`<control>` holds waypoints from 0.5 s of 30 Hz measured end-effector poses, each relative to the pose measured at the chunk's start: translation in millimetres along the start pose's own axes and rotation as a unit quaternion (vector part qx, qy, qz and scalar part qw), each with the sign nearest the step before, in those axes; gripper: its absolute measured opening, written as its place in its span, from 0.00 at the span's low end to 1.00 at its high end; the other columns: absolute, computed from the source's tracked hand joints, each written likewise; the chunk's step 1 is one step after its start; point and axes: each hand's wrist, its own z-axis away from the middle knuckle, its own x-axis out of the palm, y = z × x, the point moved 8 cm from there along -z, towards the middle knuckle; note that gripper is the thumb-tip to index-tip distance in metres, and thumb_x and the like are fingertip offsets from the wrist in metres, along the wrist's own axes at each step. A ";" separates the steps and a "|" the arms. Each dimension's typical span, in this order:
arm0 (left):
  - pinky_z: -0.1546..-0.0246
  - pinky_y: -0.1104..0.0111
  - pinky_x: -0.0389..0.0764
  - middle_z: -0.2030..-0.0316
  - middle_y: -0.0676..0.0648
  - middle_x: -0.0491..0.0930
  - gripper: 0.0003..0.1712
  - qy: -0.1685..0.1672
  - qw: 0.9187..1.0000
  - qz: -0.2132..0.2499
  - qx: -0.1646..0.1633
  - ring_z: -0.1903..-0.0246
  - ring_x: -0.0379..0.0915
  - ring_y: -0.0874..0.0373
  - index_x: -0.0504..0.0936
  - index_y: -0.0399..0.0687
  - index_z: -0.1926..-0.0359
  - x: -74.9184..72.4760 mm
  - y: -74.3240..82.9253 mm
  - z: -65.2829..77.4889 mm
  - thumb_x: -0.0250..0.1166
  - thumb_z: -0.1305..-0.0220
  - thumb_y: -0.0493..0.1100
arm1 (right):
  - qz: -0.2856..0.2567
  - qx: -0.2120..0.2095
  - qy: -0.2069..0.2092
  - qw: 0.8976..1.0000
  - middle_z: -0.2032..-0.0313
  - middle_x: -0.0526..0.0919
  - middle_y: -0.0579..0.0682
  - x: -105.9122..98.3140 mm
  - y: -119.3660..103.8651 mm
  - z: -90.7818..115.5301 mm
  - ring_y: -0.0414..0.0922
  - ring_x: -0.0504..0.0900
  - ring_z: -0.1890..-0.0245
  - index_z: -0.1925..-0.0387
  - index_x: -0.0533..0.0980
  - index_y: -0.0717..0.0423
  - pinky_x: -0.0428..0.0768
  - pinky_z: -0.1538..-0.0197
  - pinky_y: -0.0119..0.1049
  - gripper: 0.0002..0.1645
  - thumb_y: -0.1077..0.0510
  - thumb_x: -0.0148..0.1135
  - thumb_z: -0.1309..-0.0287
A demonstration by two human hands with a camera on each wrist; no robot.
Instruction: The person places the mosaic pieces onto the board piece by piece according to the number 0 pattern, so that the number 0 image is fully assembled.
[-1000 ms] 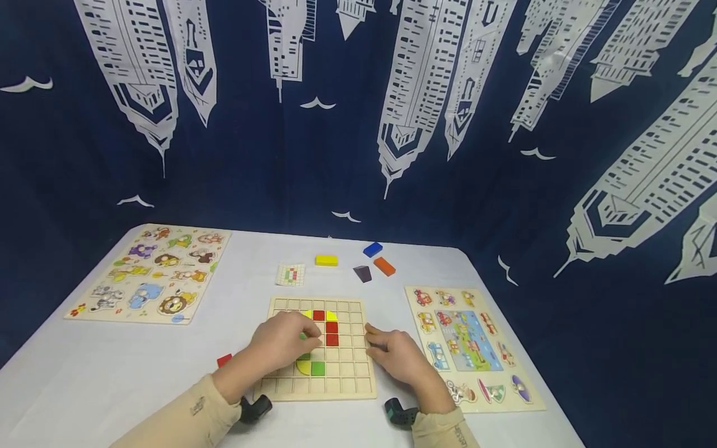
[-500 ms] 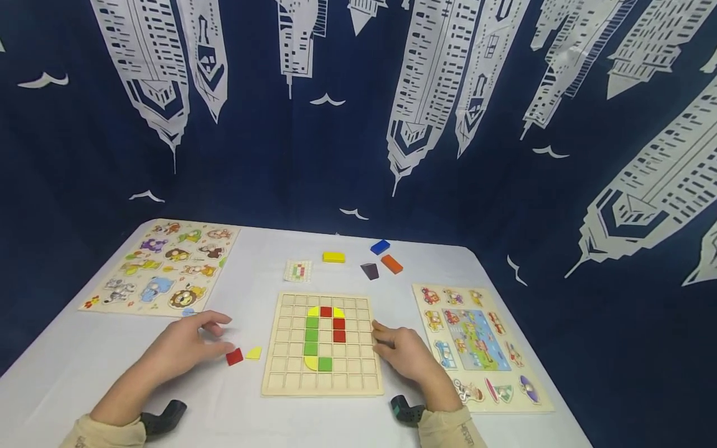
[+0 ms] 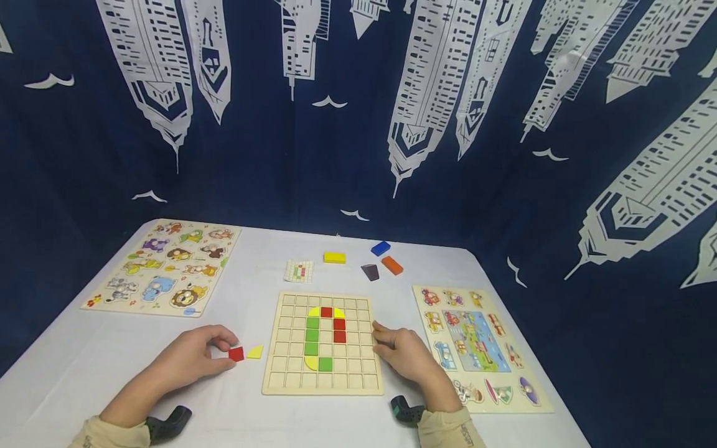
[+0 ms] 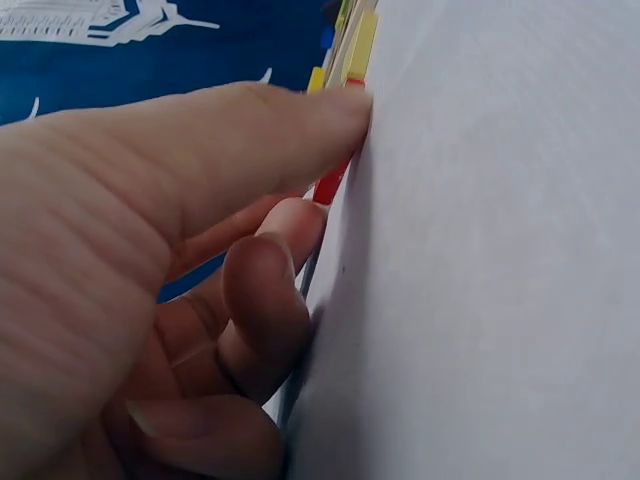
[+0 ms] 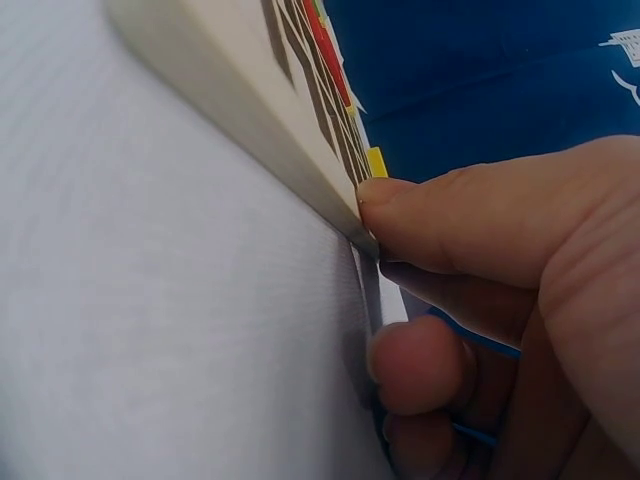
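Note:
A wooden grid board (image 3: 358,364) lies in the middle of the table, with red, green and yellow tiles set in a ring in its cells. My left hand (image 3: 190,354), left of the board, pinches a red square tile (image 3: 236,354) between thumb and forefinger, low at the tabletop. In the left wrist view the thumb (image 4: 330,120) partly covers that red tile (image 4: 328,187). Beside it lies a yellow quarter-round tile (image 3: 254,352). My right hand (image 3: 406,354) holds the board by its right edge; the right wrist view has the thumb (image 5: 410,215) against the rim, other fingers curled.
A pattern card (image 3: 299,271) lies behind the board, near yellow (image 3: 334,257), blue (image 3: 380,248), orange (image 3: 393,265) and dark (image 3: 370,272) blocks. An animal puzzle (image 3: 168,267) lies at the left, a vehicle puzzle (image 3: 476,342) at the right. A dark patterned curtain hangs behind.
My left hand has moved from over the board to the loose tiles at left, and its fingers have closed in on the red tile, turning it slightly. The right hand stays at the board's edge.

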 end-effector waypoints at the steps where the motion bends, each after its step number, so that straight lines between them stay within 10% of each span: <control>1: 0.73 0.70 0.68 0.65 0.55 0.83 0.23 0.002 1.000 0.001 0.001 0.72 0.67 0.57 0.86 0.53 0.54 0.2 0.2 0.0 0.83 0.53 0.43 | 0.000 0.001 -0.001 1.000 0.32 0.77 0.49 0.2 0.3 0.2 0.56 0.73 0.30 0.41 0.82 0.57 0.70 0.31 0.55 0.21 0.59 0.68 0.36; 15: 0.80 0.71 0.69 0.65 0.57 0.83 0.16 0.042 0.998 0.025 0.050 0.81 0.66 0.62 0.87 0.55 0.55 -5.7 30.1 -0.8 0.79 0.46 0.45 | 0.003 0.001 -0.002 1.000 0.32 0.77 0.49 -0.7 -1.2 0.5 0.57 0.73 0.30 0.42 0.83 0.57 0.70 0.31 0.55 0.21 0.58 0.68 0.36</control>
